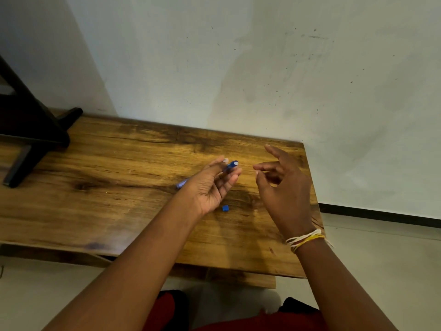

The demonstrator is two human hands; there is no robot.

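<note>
The pen (pixel 231 166) is in the left hand (pixel 210 187), up above the desk (pixel 107 168), nearer its right edge than its left. Fingers and thumb curl round its middle, so both ends stick out and the white end points at the right hand (pixel 284 187). That hand holds nothing. Its fingers are spread and loosely bent close to the tip, I think ready to work on it. A small blue bit (pixel 225 208), maybe a pen part, lies on the desk by the left hand, easy to reach. A black stand (pixel 31 130) sits by the far edge, on the left.
</note>
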